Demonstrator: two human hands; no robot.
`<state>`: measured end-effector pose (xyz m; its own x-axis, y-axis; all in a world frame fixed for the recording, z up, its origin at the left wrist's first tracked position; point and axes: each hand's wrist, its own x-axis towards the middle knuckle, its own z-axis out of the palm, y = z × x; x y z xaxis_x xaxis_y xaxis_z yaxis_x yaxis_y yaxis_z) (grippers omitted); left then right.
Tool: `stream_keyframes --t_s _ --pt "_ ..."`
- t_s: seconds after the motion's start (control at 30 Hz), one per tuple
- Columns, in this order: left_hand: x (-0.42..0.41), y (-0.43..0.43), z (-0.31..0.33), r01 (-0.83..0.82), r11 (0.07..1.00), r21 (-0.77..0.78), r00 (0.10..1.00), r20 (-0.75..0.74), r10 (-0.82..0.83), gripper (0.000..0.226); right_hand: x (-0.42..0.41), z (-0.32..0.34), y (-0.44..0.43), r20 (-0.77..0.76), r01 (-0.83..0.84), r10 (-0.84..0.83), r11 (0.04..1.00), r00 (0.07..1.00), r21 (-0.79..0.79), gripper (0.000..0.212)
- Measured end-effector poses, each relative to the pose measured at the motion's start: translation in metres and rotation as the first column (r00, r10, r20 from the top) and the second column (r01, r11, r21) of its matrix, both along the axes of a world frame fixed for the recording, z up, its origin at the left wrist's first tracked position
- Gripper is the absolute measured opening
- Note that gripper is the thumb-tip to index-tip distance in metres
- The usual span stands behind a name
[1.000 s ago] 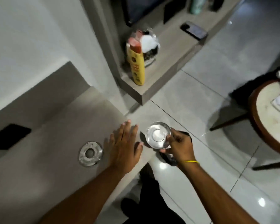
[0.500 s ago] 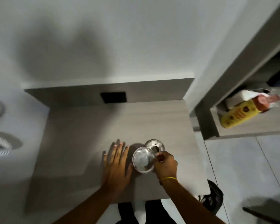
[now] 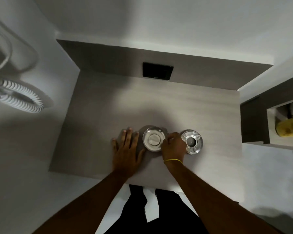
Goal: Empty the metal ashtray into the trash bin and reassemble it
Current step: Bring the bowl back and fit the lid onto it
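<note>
On counter (image 3: 184, 102): bowl (image 3: 154, 139) now set down beside lid (image 3: 192, 141), no longer carried over floor as a second ago (emptying judged complete). Right hand (image 3: 173, 146) pinching bowl rim at near-right edge; left hand (image 3: 128, 147) spread flat on counter, just left of bowl. Reassembly pending: lid apart from bowl, not yet seated.

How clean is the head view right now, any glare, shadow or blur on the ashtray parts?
Head view: soft overall, dim light; a broad shadow covers the counter around both hands; bright glare on the ashtray lid, milder sheen on the ashtray bowl; wide-angle edges bend.
</note>
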<state>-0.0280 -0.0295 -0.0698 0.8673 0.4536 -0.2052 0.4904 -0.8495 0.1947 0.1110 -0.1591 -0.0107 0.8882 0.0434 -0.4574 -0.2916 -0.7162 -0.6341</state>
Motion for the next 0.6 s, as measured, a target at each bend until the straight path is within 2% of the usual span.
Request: stream_keyframes --t_s 0.2,0.27,0.33,0.4,0.5,0.6 --pt "-0.003 -0.002 -0.017 0.003 0.999 0.05 0.998 0.067 -0.006 0.077 0.001 -0.002 0.0 0.014 -0.076 0.077 0.995 0.997 -0.068 0.011" --pt "-0.004 -0.002 -0.021 0.006 0.998 0.067 0.997 0.079 -0.011 0.077 0.004 0.004 -0.007 0.086 -0.132 0.141 0.987 0.986 -0.096 0.018" --pt "-0.005 -0.002 -0.024 0.003 0.997 0.081 0.996 0.092 -0.01 0.077 0.012 0.011 -0.02 0.254 -0.25 0.289 0.952 0.923 -0.176 0.026" --pt "-0.006 -0.001 -0.025 0.007 0.996 0.093 0.995 0.101 -0.017 0.076 0.024 0.014 -0.038 0.315 -0.361 0.471 0.864 0.824 -0.35 0.043" --pt "-0.007 -0.001 -0.025 0.006 0.995 0.099 0.995 0.101 -0.016 0.076 0.038 0.018 -0.06 0.126 -0.394 0.527 0.754 0.84 -0.526 0.074" --pt "-0.006 -0.002 -0.025 0.005 0.996 0.094 0.995 0.097 -0.014 0.076 0.039 0.015 -0.072 -0.011 -0.508 0.594 0.678 0.804 -0.531 0.088"
